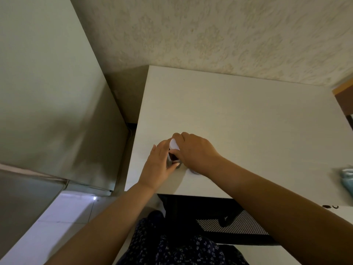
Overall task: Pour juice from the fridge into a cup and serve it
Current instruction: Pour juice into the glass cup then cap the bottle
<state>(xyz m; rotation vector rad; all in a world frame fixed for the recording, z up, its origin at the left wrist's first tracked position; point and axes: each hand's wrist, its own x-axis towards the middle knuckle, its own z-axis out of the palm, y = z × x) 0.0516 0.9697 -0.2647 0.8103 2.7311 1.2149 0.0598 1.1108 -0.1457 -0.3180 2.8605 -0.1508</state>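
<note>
A small bottle [172,157] with dark contents and a white cap [173,144] stands near the front left edge of the white table [238,115]. My left hand [159,162] wraps the bottle's body from the left. My right hand [196,150] comes over from the right, its fingers closed around the cap. Most of the bottle is hidden between the two hands. A pale rounded shape [192,172] peeks out on the table under my right wrist; I cannot tell whether it is a cup.
The tall grey fridge [47,92] stands shut at the left, a narrow gap from the table. A light blue cloth [346,178] lies at the table's right edge. A black chair with a mesh seat [229,226] sits under the table's front.
</note>
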